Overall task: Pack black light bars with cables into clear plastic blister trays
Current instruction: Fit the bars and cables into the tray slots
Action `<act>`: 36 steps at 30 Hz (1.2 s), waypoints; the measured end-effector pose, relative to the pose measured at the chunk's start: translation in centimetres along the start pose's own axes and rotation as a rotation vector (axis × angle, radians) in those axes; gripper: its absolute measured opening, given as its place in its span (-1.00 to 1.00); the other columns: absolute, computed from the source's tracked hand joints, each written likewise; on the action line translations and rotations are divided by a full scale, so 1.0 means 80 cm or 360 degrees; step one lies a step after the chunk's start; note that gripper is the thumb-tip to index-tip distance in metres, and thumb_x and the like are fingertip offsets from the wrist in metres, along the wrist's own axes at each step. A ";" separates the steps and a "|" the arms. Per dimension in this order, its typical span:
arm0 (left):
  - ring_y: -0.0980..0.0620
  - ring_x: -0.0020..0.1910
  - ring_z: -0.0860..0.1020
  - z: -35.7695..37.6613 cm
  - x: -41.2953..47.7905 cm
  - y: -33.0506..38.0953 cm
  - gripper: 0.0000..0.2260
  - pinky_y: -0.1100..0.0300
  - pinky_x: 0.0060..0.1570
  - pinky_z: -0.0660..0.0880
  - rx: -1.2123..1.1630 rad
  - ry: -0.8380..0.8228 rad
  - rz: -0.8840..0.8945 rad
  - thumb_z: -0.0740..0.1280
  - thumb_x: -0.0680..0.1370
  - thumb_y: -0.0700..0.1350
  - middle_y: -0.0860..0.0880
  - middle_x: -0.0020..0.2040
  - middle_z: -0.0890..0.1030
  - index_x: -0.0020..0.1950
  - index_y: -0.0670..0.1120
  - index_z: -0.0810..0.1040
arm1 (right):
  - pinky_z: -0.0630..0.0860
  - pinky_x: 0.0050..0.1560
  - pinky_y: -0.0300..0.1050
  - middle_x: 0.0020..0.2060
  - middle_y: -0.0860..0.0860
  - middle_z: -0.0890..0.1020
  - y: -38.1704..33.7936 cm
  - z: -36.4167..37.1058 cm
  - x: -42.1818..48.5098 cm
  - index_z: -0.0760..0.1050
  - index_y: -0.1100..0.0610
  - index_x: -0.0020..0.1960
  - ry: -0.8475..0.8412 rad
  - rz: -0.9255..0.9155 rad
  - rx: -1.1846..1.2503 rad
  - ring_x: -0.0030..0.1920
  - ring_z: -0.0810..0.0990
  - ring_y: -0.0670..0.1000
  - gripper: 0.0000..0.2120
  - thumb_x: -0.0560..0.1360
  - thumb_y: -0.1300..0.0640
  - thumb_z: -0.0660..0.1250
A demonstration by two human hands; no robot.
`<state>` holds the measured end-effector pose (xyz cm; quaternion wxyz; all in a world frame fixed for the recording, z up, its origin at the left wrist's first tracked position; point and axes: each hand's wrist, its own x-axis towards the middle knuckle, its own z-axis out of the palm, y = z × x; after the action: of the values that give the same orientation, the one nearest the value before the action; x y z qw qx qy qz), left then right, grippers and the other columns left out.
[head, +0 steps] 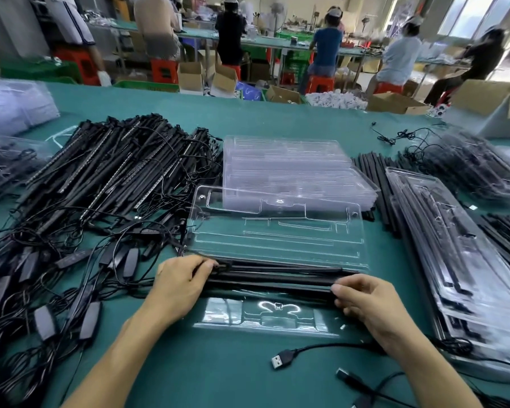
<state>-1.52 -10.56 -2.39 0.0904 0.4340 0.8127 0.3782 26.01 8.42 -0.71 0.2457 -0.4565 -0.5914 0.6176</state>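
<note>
Where the green table (218,384) runs off to the left, a heap of black light bars (115,172) lies tangled with its cables, and the inline controllers (89,319) spill toward the near edge. Just right of that heap, the left hand (180,284) sits knuckles-up at the left end of a bundle of bars (277,278). Its fingers are curled, and thumb and forefinger pinch the bar ends where a cable loops out. The bundle lies crosswise in the near half of an open blister tray (277,240). The tray's far half holds nothing and ends just in front of a stack of empty clear trays (286,166). At the bundle's right end, the right hand (365,301) closes thumb and curled fingers on the bar tips and grips them. Nearer than that hand, a USB plug (280,359) lies on the table at the end of a black cable. Farther right, a row of loose black bars (371,172) lies beside a stack of packed trays (460,260), with bagged bars (477,163) behind them.
</note>
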 end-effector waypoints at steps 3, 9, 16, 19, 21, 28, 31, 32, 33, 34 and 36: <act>-0.01 0.02 0.57 0.000 -0.003 -0.001 -0.83 -0.03 0.16 0.46 -0.0009 -0.0041 -0.0019 0.28 0.62 -0.07 0.05 -0.06 0.62 -0.02 -0.01 0.67 | 0.50 -0.40 -0.24 -0.35 0.16 0.66 -0.003 -0.001 -0.006 0.66 0.19 -0.24 -0.0079 -0.0116 -0.0227 -0.36 0.59 0.00 -0.95 0.39 0.27 0.52; -0.02 0.00 0.49 -0.001 -0.002 0.001 -0.86 0.19 0.06 0.37 0.0005 0.0116 0.0010 0.30 0.60 -0.27 -0.06 -0.03 0.49 -0.10 -0.15 0.63 | 0.46 -0.39 -0.32 -0.44 -0.04 0.63 -0.003 0.010 -0.018 0.67 -0.03 -0.26 -0.0073 -0.0468 -0.0834 -0.48 0.53 -0.15 -0.88 0.39 0.15 0.55; 0.02 -0.02 0.48 0.004 0.000 -0.002 -0.88 0.20 0.03 0.32 -0.0084 0.0389 -0.0181 0.34 0.59 -0.18 -0.02 -0.02 0.49 -0.12 -0.08 0.62 | 0.39 -0.04 -0.47 -0.14 -0.25 0.52 0.017 0.009 -0.023 0.65 -0.04 -0.02 -0.0066 -0.0985 -0.1334 -0.07 0.52 -0.25 -0.88 0.50 0.16 0.44; 0.04 -0.03 0.54 -0.001 0.002 -0.009 -0.81 0.17 0.00 0.41 -0.0281 0.0438 -0.0249 0.20 0.65 -0.17 0.01 -0.04 0.60 0.01 0.00 0.60 | 0.38 -0.05 -0.48 -0.15 -0.26 0.51 0.020 0.008 -0.021 0.64 -0.05 -0.03 -0.0061 -0.1010 -0.1337 -0.06 0.51 -0.25 -0.87 0.50 0.17 0.43; 0.04 -0.02 0.58 -0.005 -0.001 -0.012 -0.74 0.16 0.05 0.48 -0.0540 0.0474 -0.0336 0.14 0.67 -0.24 0.02 -0.04 0.62 0.04 0.06 0.55 | 0.38 -0.07 -0.48 -0.17 -0.23 0.54 0.018 0.004 -0.018 0.66 -0.04 -0.06 -0.0079 -0.1010 -0.1292 -0.09 0.53 -0.23 -0.85 0.48 0.21 0.46; 0.07 -0.01 0.60 -0.012 -0.003 -0.026 -0.59 0.24 0.04 0.49 -0.0702 0.0376 -0.0402 0.12 0.59 -0.44 -0.02 -0.04 0.64 0.01 0.03 0.59 | 0.43 -0.19 -0.36 -0.24 -0.11 0.60 0.020 -0.008 -0.018 0.68 -0.10 -0.11 -0.0102 -0.1023 -0.1100 -0.20 0.56 -0.08 -0.73 0.41 0.28 0.51; 0.13 -0.05 0.60 -0.012 -0.004 -0.028 -0.60 0.25 0.05 0.50 -0.0732 0.0394 -0.0403 0.13 0.59 -0.44 -0.02 -0.06 0.65 0.00 0.03 0.59 | 0.41 -0.15 -0.44 -0.22 -0.13 0.61 0.021 -0.006 -0.016 0.70 -0.05 -0.09 -0.0191 -0.1044 -0.1162 -0.16 0.58 -0.14 -0.74 0.41 0.31 0.50; 0.16 -0.06 0.60 -0.012 -0.004 -0.028 -0.62 0.27 0.04 0.50 -0.0727 0.0391 -0.0400 0.16 0.59 -0.42 0.00 -0.07 0.65 0.00 0.04 0.59 | 0.40 -0.13 -0.46 -0.21 -0.14 0.61 0.021 -0.007 -0.015 0.71 -0.04 -0.09 -0.0200 -0.1047 -0.1195 -0.14 0.58 -0.16 -0.75 0.41 0.31 0.50; 0.18 -0.07 0.59 -0.012 -0.004 -0.026 -0.64 0.28 0.03 0.49 -0.0712 0.0381 -0.0396 0.19 0.59 -0.40 0.01 -0.07 0.65 -0.01 0.05 0.59 | 0.40 -0.11 -0.47 -0.21 -0.16 0.60 0.021 -0.007 -0.014 0.70 -0.05 -0.08 -0.0201 -0.1041 -0.1228 -0.14 0.57 -0.17 -0.76 0.42 0.30 0.50; 0.21 -0.08 0.59 -0.011 -0.004 -0.026 -0.67 0.30 0.02 0.49 -0.0692 0.0367 -0.0392 0.25 0.59 -0.37 0.04 -0.07 0.65 -0.01 0.07 0.59 | 0.40 -0.11 -0.46 -0.20 -0.17 0.59 0.021 -0.006 -0.014 0.70 -0.07 -0.07 -0.0198 -0.1030 -0.1265 -0.15 0.57 -0.17 -0.77 0.43 0.27 0.49; 0.27 -0.09 0.59 -0.012 -0.006 -0.023 -0.73 0.37 -0.02 0.48 -0.0642 0.0320 -0.0355 0.37 0.54 -0.31 0.07 -0.06 0.64 0.00 0.08 0.61 | 0.42 -0.13 -0.40 -0.19 -0.20 0.57 0.022 -0.002 -0.016 0.69 -0.11 -0.03 -0.0187 -0.1020 -0.1329 -0.15 0.56 -0.18 -0.80 0.47 0.19 0.46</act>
<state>-2.87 -12.12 -3.10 0.1352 0.2751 0.7684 0.5617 27.19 7.13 -2.05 0.1858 -0.2766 -0.9097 0.2479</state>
